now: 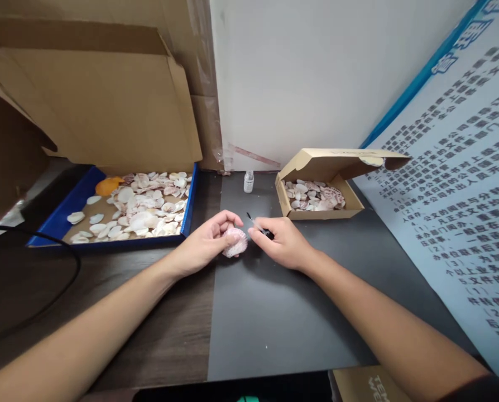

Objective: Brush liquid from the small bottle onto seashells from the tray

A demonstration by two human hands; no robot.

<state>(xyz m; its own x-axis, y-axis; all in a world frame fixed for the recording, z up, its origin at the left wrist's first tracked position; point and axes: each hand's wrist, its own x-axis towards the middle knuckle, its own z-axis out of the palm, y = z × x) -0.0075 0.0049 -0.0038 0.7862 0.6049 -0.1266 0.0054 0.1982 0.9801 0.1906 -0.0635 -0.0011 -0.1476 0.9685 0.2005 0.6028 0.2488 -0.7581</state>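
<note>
A pinkish-white ribbed shell (pixel 235 243) is pinched between the thumb and fingers of my left hand (pixel 210 239), above the dark grey mat (pixel 249 318). Just to the right, my right hand (pixel 283 241) is closed round a small brush (pixel 257 224) with a thin dark tip pointing up and left. The brush tip is near the shell but apart from it. Behind both hands a small clear glass bottle (pixel 248 183) with a label stands upright on the mat.
An open blue-edged cardboard box (pixel 193 201) of shells, one of them orange, lies at the left. A smaller open box (pixel 329 214) of shells stands at the right. A black cable (pixel 76 268) curves at far left; a printed sheet (pixel 454 212) leans at right.
</note>
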